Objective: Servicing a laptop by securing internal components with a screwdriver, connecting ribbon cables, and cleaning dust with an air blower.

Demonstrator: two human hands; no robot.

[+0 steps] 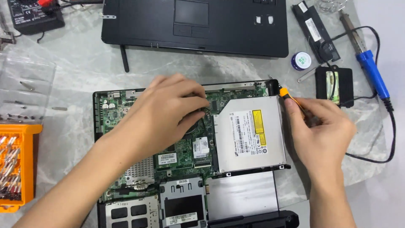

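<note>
Silver sheet-metal optical drive (249, 135) sits in its bay on the right side of the opened laptop chassis (98, 110), flat, label up, green motherboard (177, 147) just left of it.

Right hand (322, 131) is just off the drive's right edge, fingers curled tight around an orange-handled screwdriver (289, 96). Handle end points toward the drive's top right corner, touching or almost touching it; can't tell which. Tip is hidden in the hand.

Left hand (166, 112) lies over the motherboard, left of the drive, fingers bunched narrow and pressing down near the drive's top left corner. Whether it pinches anything: cannot tell, fingertips hide it.

Handling, my read: drive is light, stiff, thin-walled. Casing will dent or twist if levered. Smooth metal, so a bit slippery. Best grip is on the two long side edges, not the label face, and slide it flat rather than tilt, since the connector end is fragile.

Around the drive:
- second closed black laptop (194, 25) above it, well apart
- blue-handled soldering iron (371, 71) up and right, cable looping past the right hand
- small blue round tin (301, 61) above right
- orange bit tray (17, 166) far left, beyond the chassis
- clear plastic box (25, 86) with loose screws, upper left
</note>
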